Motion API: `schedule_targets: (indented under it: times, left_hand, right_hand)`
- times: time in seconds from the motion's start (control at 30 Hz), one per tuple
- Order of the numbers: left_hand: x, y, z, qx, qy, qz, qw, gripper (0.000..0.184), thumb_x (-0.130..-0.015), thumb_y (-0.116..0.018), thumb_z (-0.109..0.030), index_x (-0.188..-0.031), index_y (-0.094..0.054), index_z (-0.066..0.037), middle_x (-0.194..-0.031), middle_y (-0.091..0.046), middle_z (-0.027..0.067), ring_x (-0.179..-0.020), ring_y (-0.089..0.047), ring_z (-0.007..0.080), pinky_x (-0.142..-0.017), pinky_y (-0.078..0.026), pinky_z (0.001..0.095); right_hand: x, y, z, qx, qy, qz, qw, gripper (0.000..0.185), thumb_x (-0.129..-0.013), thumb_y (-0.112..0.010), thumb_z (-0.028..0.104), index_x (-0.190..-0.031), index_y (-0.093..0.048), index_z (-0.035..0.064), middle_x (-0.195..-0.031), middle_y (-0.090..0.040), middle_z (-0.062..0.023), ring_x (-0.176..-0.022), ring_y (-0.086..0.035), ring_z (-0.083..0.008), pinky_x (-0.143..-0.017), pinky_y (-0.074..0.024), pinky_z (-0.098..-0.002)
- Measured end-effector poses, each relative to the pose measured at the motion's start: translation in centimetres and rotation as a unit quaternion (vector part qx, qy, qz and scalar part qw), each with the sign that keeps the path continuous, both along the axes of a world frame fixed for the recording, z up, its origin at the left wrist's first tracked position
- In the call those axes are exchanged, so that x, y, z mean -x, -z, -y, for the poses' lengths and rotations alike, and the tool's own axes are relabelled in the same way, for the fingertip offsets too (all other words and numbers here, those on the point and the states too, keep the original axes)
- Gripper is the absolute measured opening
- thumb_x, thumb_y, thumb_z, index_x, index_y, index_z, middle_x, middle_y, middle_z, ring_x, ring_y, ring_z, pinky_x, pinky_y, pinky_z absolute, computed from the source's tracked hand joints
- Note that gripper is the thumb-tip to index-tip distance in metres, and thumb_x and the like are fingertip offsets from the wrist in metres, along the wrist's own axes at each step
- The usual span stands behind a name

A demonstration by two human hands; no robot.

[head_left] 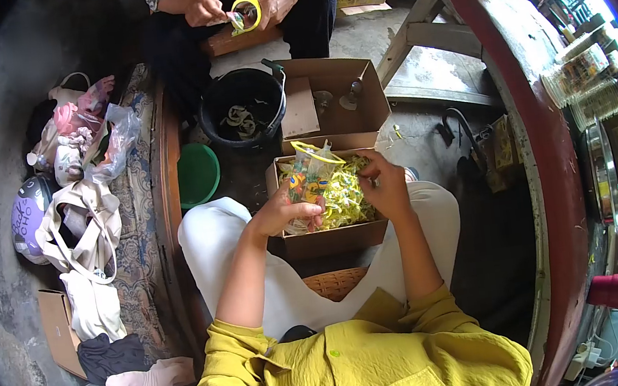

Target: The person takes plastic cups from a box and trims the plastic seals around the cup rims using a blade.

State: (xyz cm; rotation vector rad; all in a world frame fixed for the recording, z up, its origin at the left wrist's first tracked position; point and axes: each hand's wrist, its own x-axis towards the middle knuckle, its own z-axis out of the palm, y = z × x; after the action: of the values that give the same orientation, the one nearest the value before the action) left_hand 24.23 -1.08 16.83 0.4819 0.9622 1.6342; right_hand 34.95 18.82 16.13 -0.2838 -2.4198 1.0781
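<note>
My left hand (286, 209) is wrapped around a clear plastic cup (313, 171) with a printed fruit pattern and a yellow rim. The cup leans over an open cardboard box (337, 241) between my knees. Thin yellow-green and white strips (347, 202) fill this box. At its right side my right hand (386, 184) has its fingers curled together above the strips. Whatever those fingers pinch, if anything, is too small to make out.
Opposite me a person's hands (272, 5) hold a yellow-rimmed cup (247, 13). Between us stand a black bucket (214, 131) with pale rings inside and another open carton (372, 113). A green basin (199, 176) is at left; a red-edged table (550, 165) runs along the right.
</note>
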Motion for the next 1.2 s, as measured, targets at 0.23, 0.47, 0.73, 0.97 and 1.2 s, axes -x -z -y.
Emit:
schedule_targets:
  times: [0.23, 0.47, 0.73, 0.97, 1.2]
  left_hand:
    - [-0.1, 0.2, 0.1, 0.124, 0.087, -0.024, 0.988, 0.042, -0.075, -0.064, -0.008, -0.108, -0.039, -0.002, -0.082, -0.056, 0.0082, -0.064, -0.060, 0.0171, -0.049, -0.050, 0.0299]
    - [0.5, 0.5, 0.4, 0.139, 0.106, -0.026, 0.984, 0.037, -0.075, -0.065, -0.011, -0.104, -0.044, -0.002, -0.079, -0.057, 0.0071, -0.064, -0.060, 0.0159, -0.049, -0.049, 0.0290]
    - [0.4, 0.8, 0.4, 0.110, 0.064, -0.092, 0.988, 0.038, -0.076, -0.066, -0.014, -0.107, -0.046, -0.003, -0.082, -0.056, 0.0045, -0.069, -0.058, 0.0130, -0.056, -0.049, 0.0265]
    - [-0.3, 1.0, -0.7, 0.043, -0.111, -0.135, 0.984, 0.044, -0.082, -0.054, -0.016, -0.120, -0.037, -0.004, -0.101, -0.052, 0.0044, -0.094, -0.050, 0.0115, -0.080, -0.044, 0.0265]
    - [-0.7, 0.0, -2.1, -0.039, -0.213, -0.225, 0.950, 0.047, -0.077, -0.054, -0.007, -0.118, -0.031, -0.003, -0.109, -0.046, 0.0082, -0.104, -0.045, 0.0130, -0.090, -0.038, 0.0294]
  right_hand:
    - [-0.1, 0.1, 1.2, 0.014, -0.051, 0.062, 0.997, 0.054, -0.063, -0.061, -0.008, -0.114, -0.054, 0.0078, -0.065, -0.057, -0.0070, -0.060, -0.058, -0.0152, -0.057, -0.0464, -0.0254]
    - [-0.2, 2.3, 0.0, -0.017, -0.032, 0.007, 0.999, 0.024, -0.064, -0.059, -0.009, -0.086, -0.060, 0.0004, -0.070, -0.058, -0.0097, -0.062, -0.060, -0.0175, -0.056, -0.0469, -0.0265]
    - [-0.6, 3.9, -1.4, -0.014, 0.022, 0.072, 0.997, 0.039, -0.062, -0.058, -0.008, -0.100, -0.058, 0.0034, -0.065, -0.057, -0.0101, -0.057, -0.058, -0.0212, -0.055, -0.0469, -0.0297]
    - [-1.0, 5.5, -1.6, -0.044, 0.033, 0.209, 0.976, 0.050, -0.060, -0.055, -0.007, -0.108, -0.057, 0.0075, -0.064, -0.059, -0.0098, -0.060, -0.060, -0.0248, -0.058, -0.0486, -0.0331]
    - [-1.0, 6.4, -1.7, 0.021, 0.002, 0.139, 0.990, 0.037, -0.061, -0.062, -0.003, -0.098, -0.061, 0.0030, -0.071, -0.061, -0.0105, -0.060, -0.059, -0.0162, -0.060, -0.0491, -0.0267]
